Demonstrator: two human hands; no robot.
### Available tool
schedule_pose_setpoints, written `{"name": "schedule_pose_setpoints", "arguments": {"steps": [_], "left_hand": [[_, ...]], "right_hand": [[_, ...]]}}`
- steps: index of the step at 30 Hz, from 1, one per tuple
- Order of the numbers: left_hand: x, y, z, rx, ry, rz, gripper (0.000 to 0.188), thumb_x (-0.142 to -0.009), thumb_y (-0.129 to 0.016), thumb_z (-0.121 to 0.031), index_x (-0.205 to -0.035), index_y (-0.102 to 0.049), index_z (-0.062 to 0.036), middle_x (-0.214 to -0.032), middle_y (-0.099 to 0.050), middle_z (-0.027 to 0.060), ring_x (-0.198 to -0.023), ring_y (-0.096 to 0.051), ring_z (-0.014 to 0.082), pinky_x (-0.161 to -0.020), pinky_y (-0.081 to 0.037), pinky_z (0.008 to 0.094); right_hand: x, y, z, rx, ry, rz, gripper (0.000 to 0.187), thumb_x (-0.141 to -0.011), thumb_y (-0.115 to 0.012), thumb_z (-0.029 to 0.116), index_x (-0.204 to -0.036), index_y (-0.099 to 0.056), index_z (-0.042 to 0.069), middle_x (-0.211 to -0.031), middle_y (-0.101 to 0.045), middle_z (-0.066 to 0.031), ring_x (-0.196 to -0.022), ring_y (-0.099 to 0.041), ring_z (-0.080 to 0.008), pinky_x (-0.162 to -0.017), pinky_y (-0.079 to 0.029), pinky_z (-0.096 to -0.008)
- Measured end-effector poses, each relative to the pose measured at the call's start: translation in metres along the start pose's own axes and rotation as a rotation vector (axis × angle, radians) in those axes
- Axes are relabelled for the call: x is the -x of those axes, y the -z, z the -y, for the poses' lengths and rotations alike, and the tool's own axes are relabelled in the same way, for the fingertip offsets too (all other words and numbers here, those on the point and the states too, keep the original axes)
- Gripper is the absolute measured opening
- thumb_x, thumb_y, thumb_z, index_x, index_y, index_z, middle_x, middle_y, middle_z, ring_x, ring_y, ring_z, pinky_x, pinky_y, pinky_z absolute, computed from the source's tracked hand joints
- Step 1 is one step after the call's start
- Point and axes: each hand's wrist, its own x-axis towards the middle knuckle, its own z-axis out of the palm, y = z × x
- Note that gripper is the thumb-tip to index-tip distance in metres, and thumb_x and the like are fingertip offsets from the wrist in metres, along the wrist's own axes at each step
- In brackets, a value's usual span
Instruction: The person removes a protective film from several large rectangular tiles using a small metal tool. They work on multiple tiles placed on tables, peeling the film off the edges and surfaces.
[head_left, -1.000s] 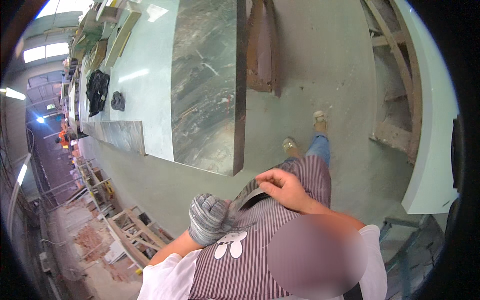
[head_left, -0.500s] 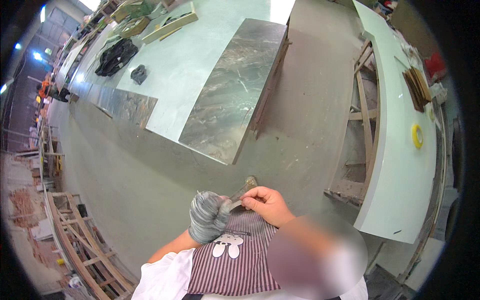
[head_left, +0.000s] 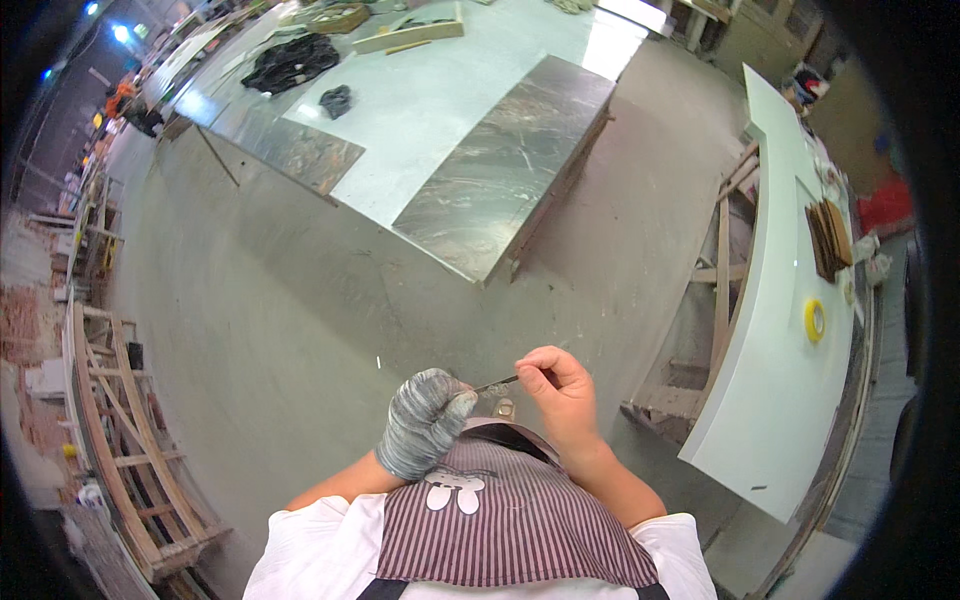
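My left hand (head_left: 428, 420), in a grey streaked glove, is closed in front of my chest around one end of a thin dark strip (head_left: 497, 382). My bare right hand (head_left: 560, 395) pinches the strip's other end between thumb and fingers. A short length of it shows in the gap between the hands; what it is made of is too small to tell. Below both hands is my striped apron (head_left: 520, 520) with a white rabbit print.
Ahead stands a table with a dark veined stone slab (head_left: 510, 160) at its near corner. A black cloth bundle (head_left: 290, 65) lies farther back. On the right, a long white panel (head_left: 740, 400) carries a yellow tape roll (head_left: 815, 320) and brown cardboard pieces (head_left: 828, 240). Wooden frames (head_left: 130, 440) stand left.
My right hand has moved away from the left, and the strip now spans the gap between them. The view has shifted, and a small white streak shows over the floor near my left hand.
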Motion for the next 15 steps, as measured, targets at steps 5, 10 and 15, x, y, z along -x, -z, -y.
{"name": "schedule_pose_setpoints", "arguments": {"steps": [5, 10, 15], "left_hand": [[0.017, 0.033, 0.016, 0.287, 0.271, -0.145, 0.015, -0.091, -0.069, -0.020, -0.092, -0.067, -0.0059, -0.080, -0.064, 0.0046, -0.074, -0.060, 0.0164, -0.067, -0.049, 0.0323], [0.037, 0.081, 0.033, 0.819, 0.429, -0.241, 0.017, -0.092, -0.071, -0.023, -0.096, -0.069, -0.0065, -0.081, -0.065, -0.0003, -0.074, -0.058, 0.0086, -0.069, -0.049, 0.0260], [0.066, 0.127, 0.065, 0.804, 0.373, -0.423, 0.013, -0.089, -0.072, -0.016, -0.097, -0.069, -0.0064, -0.085, -0.067, 0.0008, -0.079, -0.061, 0.0102, -0.073, -0.051, 0.0259]], "right_hand": [[-0.006, -0.032, 0.022, 0.418, 0.020, 0.207, 0.010, -0.089, -0.069, 0.004, -0.098, -0.069, 0.000, -0.091, -0.064, -0.0009, -0.081, -0.058, -0.0068, -0.073, -0.048, -0.0219], [-0.013, -0.103, 0.002, 0.392, 0.015, 0.291, 0.008, -0.089, -0.068, 0.004, -0.097, -0.069, 0.000, -0.090, -0.064, -0.0018, -0.080, -0.058, -0.0072, -0.072, -0.048, -0.0223], [-0.022, -0.175, -0.032, 0.413, -0.005, 0.466, 0.007, -0.090, -0.068, 0.005, -0.095, -0.068, 0.000, -0.090, -0.064, -0.0010, -0.079, -0.057, -0.0064, -0.072, -0.047, -0.0221]]}}
